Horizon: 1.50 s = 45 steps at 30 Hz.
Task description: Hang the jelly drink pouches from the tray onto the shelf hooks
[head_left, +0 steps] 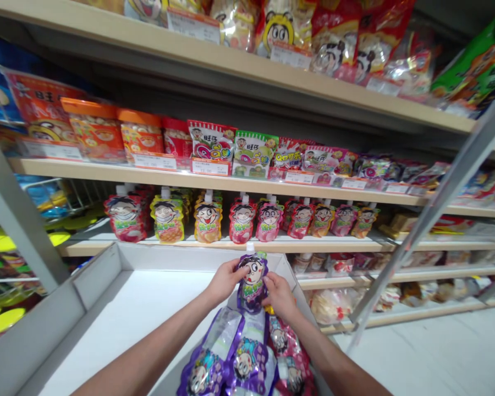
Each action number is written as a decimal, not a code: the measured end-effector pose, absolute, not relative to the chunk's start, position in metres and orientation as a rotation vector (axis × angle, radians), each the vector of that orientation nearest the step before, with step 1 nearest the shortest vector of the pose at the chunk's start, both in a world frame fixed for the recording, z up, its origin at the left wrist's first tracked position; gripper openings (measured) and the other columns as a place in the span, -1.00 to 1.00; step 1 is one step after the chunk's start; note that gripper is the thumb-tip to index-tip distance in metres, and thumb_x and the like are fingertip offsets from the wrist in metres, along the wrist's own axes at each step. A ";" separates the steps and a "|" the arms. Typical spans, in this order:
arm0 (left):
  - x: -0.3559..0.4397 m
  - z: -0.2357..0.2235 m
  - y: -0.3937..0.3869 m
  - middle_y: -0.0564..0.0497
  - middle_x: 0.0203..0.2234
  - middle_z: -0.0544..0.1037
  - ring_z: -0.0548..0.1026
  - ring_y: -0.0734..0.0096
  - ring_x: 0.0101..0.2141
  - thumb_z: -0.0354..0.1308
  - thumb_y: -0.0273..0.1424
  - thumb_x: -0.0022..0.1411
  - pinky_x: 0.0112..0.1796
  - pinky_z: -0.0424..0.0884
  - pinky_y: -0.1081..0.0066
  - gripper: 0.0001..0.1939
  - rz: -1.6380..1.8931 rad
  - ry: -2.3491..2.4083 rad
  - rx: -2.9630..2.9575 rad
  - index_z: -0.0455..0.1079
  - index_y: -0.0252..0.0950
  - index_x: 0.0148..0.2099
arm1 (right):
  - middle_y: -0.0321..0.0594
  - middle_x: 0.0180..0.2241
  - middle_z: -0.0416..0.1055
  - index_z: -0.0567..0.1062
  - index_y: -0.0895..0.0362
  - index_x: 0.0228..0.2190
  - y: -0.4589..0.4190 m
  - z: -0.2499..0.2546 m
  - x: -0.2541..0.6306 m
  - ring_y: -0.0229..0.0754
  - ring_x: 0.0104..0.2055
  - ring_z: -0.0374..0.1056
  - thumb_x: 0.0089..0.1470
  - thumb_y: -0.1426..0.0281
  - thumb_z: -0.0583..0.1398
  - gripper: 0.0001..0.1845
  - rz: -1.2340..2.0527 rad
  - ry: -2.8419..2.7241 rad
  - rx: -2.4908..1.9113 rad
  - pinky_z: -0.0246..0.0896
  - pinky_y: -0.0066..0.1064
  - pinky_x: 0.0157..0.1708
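Between my two hands a purple jelly drink pouch (252, 283) stands upright, its white cap on top and its cartoon face toward me. My left hand (227, 281) grips its upper left edge, thumb across the front. My right hand (279, 294) has fingers closed on its right edge. Below it, more purple pouches (243, 363) lie in a white box (148, 297), with pinkish-red pouches (286, 341) beside them under my right forearm. Just beyond the box, a row of spouted pouches in red, yellow, orange and pink (242, 220) stands on a shelf.
A higher shelf carries gummy candy bags (253, 151) and orange-lidded jars (142, 135). The top shelf (239, 60) juts out overhead. A slanted grey metal post (421, 231) stands at right, another post (18, 212) at left. Packaged snacks (334, 302) sit on lower shelves.
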<state>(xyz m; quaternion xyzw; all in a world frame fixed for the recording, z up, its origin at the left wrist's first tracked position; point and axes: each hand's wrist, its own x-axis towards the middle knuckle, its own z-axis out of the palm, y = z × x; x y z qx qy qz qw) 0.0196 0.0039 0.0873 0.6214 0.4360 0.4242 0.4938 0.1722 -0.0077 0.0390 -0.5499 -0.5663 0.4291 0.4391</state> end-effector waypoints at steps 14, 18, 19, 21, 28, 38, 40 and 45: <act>0.083 0.110 0.039 0.01 -0.42 0.51 0.40 0.36 -0.34 -0.06 -0.43 -0.02 -0.32 0.27 0.46 -0.74 1.010 1.297 1.927 0.43 -0.27 -0.31 | -0.32 -0.63 0.24 0.31 0.16 -0.45 0.027 0.091 0.228 -0.32 -0.65 0.13 -0.17 0.25 0.01 -0.75 0.836 -1.137 -1.317 0.18 -0.47 -0.72; 0.105 0.120 0.048 -0.05 -0.29 0.48 0.38 0.34 -0.25 -0.07 -0.45 0.00 -0.23 0.24 0.44 -0.69 1.001 1.479 1.938 0.39 -0.25 -0.20 | -0.39 -0.70 0.15 0.27 0.14 -0.54 0.048 0.096 0.243 -0.35 -0.69 0.09 -0.16 0.25 -0.01 -0.79 0.708 -1.167 -1.364 0.14 -0.50 -0.73; 0.108 0.121 0.049 -0.07 -0.26 0.47 0.38 0.32 -0.22 -0.08 -0.45 0.01 -0.22 0.23 0.42 -0.67 0.996 1.537 1.935 0.36 -0.26 -0.17 | -0.39 -0.70 0.14 0.25 0.13 -0.55 0.053 0.096 0.243 -0.35 -0.69 0.08 -0.15 0.25 -0.02 -0.80 0.686 -1.187 -1.359 0.12 -0.51 -0.74; 0.109 0.121 0.052 -0.13 -0.23 0.44 0.36 0.28 -0.19 -0.12 -0.44 0.04 -0.20 0.22 0.38 -0.64 0.987 1.632 1.928 0.31 -0.30 -0.10 | -0.39 -0.70 0.14 0.24 0.13 -0.57 0.063 0.096 0.239 -0.36 -0.69 0.08 -0.12 0.26 -0.05 -0.80 0.646 -1.230 -1.348 0.09 -0.52 -0.74; 0.100 0.120 0.068 -0.21 -0.18 0.40 0.34 0.24 -0.16 -0.14 -0.48 0.04 -0.17 0.20 0.37 -0.59 1.004 1.666 1.835 0.21 -0.43 -0.03 | -0.33 -0.69 0.21 0.32 0.14 -0.56 0.095 0.087 0.218 -0.32 -0.66 0.14 -0.09 0.31 -0.06 -0.77 0.509 -1.317 -1.412 0.05 -0.52 -0.66; 0.105 0.120 0.089 -0.23 -0.09 0.32 0.28 0.28 -0.08 -0.11 -0.51 0.01 -0.10 0.15 0.41 -0.52 1.068 1.650 1.651 0.12 -0.50 0.03 | -0.34 -0.70 0.22 0.33 0.13 -0.57 0.126 0.095 0.220 -0.30 -0.61 0.18 -0.06 0.34 -0.08 -0.75 0.342 -1.375 -1.465 0.08 -0.50 -0.57; 0.105 0.118 0.091 -0.24 -0.10 0.32 0.29 0.27 -0.10 -0.13 -0.53 0.02 -0.10 0.16 0.39 -0.51 1.035 1.661 1.650 0.10 -0.52 0.05 | -0.33 -0.69 0.22 0.32 0.13 -0.57 0.130 0.093 0.218 -0.29 -0.59 0.19 -0.06 0.35 -0.09 -0.75 0.311 -1.379 -1.490 0.09 -0.50 -0.55; 0.106 0.112 0.103 -0.24 -0.15 0.37 0.33 0.26 -0.15 -0.14 -0.54 0.01 -0.13 0.19 0.38 -0.50 1.040 1.673 1.711 0.08 -0.52 0.06 | -0.31 -0.66 0.24 0.32 0.15 -0.54 0.137 0.086 0.213 -0.29 -0.55 0.20 -0.04 0.36 -0.10 -0.74 0.268 -1.373 -1.505 0.09 -0.49 -0.50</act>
